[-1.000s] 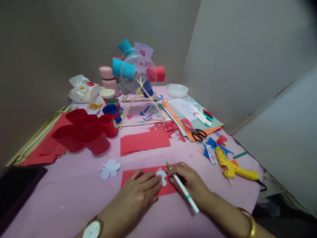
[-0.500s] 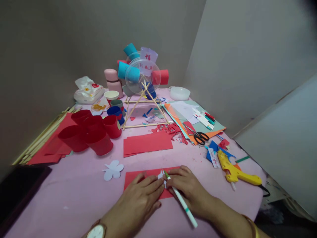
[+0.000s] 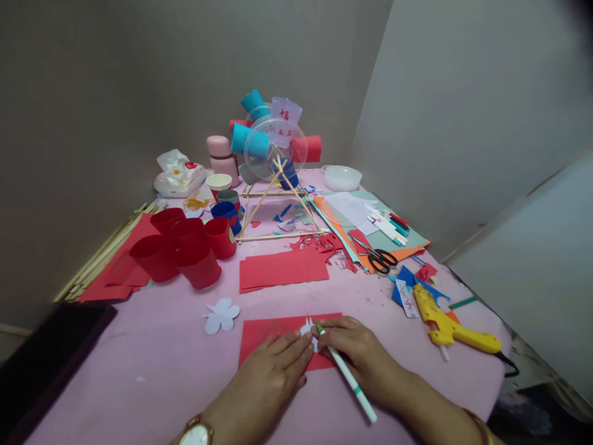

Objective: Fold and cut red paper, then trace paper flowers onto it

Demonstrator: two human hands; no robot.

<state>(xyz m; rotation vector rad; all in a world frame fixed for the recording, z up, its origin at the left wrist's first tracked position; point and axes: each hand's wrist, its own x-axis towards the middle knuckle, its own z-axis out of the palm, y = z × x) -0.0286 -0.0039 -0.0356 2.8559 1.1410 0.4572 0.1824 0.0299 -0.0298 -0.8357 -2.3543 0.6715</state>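
Observation:
My left hand lies flat with fingers stretched out, its fingertips pressing a white paper cutout onto a red paper sheet. Most of the cutout is hidden under my fingers; two thin points stick up from it. Closed round a white marker with a green tip is my right hand, resting on the right side of the sheet. The marker's tip is by the cutout's upper edge. Left of the sheet lies a white butterfly-shaped cutout.
Beyond the sheet lie red paper strips. Red paper cups stand at left, near a dark flat object. A stick-framed wheel with cups stands behind. At right are scissors, markers and a yellow glue gun.
The view has shifted slightly, so everything appears a little further right. Both hands keep nearly the same pose on the paper, and the marker stays in my right hand.

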